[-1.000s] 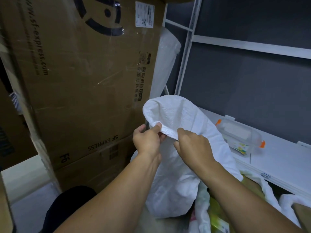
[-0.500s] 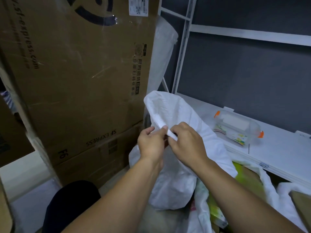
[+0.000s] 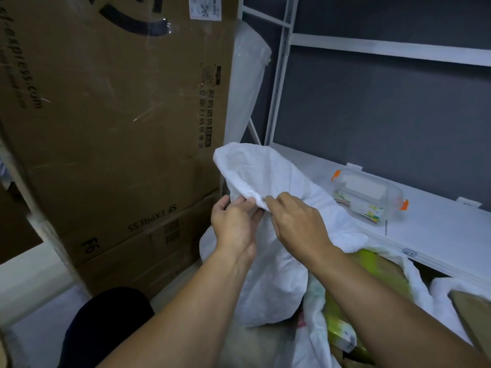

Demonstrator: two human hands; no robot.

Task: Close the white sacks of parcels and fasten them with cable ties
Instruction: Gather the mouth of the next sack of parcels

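A white woven sack (image 3: 268,264) stands in the middle, its mouth edge folded over and lifted. My left hand (image 3: 233,224) pinches the hemmed rim from the left, thumb on top. My right hand (image 3: 295,221) grips the same rim just to the right, fingers curled over it. The two hands nearly touch. Yellow-green parcels (image 3: 372,272) show inside the sack's open right part. No cable tie is visible.
A tall cardboard box (image 3: 106,128) fills the left. A white shelf (image 3: 438,235) on the right carries a clear plastic container with orange clips (image 3: 369,197). Another white sack (image 3: 446,296) with a brown box lies at lower right. A dark trouser knee (image 3: 106,322) sits below.
The sack's rim has been gathered: my hands came together from slightly apart and now hold it side by side, a little lower, with the folded flap rising above them.
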